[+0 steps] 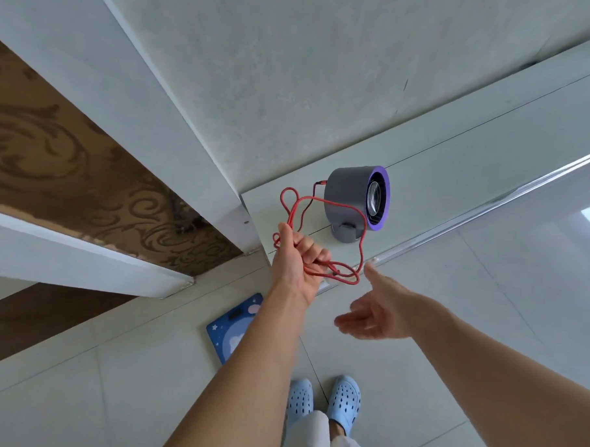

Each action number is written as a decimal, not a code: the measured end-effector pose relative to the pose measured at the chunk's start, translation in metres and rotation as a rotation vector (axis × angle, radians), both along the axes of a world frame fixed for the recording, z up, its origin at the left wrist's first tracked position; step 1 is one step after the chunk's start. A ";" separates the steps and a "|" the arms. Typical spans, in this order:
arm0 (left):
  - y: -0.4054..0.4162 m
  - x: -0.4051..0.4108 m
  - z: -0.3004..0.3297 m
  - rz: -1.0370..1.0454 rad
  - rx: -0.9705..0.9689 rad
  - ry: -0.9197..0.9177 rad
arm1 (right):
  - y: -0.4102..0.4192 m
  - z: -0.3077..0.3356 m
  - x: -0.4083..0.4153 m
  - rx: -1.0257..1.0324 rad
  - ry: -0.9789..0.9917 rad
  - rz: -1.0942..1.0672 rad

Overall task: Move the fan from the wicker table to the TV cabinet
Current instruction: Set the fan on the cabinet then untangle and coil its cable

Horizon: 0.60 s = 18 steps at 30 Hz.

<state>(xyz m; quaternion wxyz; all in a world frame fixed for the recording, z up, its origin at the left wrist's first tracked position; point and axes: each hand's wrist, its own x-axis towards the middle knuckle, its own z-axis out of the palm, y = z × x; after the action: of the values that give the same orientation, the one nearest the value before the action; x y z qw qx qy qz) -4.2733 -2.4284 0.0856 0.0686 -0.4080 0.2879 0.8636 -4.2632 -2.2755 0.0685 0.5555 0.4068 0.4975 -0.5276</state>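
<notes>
A small grey fan (347, 200) with a purple front ring stands upright on its foot on the white TV cabinet (459, 156), near the cabinet's left end. A red cable (362, 246) runs from the fan's back and hangs in loops over the cabinet's front edge. My left hand (297, 260) grips a bundle of those loops just in front of the cabinet. My right hand (374, 311) hovers lower right of the fan, fingers straight, holding nothing and apart from the cable.
A white wall (293, 71) rises behind the cabinet, with a white frame (139, 115) and brown patterned panel (54, 138) to the left. A blue bathroom scale (230, 325) lies on the tiled floor by my feet in blue clogs (323, 400).
</notes>
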 end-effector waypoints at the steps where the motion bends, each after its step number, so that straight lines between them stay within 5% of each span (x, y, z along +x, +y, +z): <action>1: 0.001 -0.002 0.000 0.025 0.038 -0.011 | -0.005 -0.005 0.001 -0.019 -0.020 -0.178; 5: -0.001 -0.005 -0.005 0.103 0.209 -0.054 | -0.024 -0.027 -0.003 -0.140 -0.058 -0.836; 8: -0.011 -0.005 -0.011 0.099 0.296 -0.096 | -0.030 -0.029 -0.010 -0.123 0.057 -1.085; 12: -0.020 -0.014 -0.014 0.001 0.240 -0.110 | -0.023 -0.026 -0.022 -0.163 0.195 -0.941; 18: -0.017 -0.045 -0.010 -0.309 -0.106 -0.097 | -0.012 -0.015 -0.040 -0.253 0.294 -0.777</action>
<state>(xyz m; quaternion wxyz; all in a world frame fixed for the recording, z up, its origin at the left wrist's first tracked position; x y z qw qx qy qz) -4.3180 -2.4458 0.0755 0.1929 -0.4033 0.3887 0.8056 -4.3033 -2.2871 0.0532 0.2843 0.4131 0.3125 -0.8068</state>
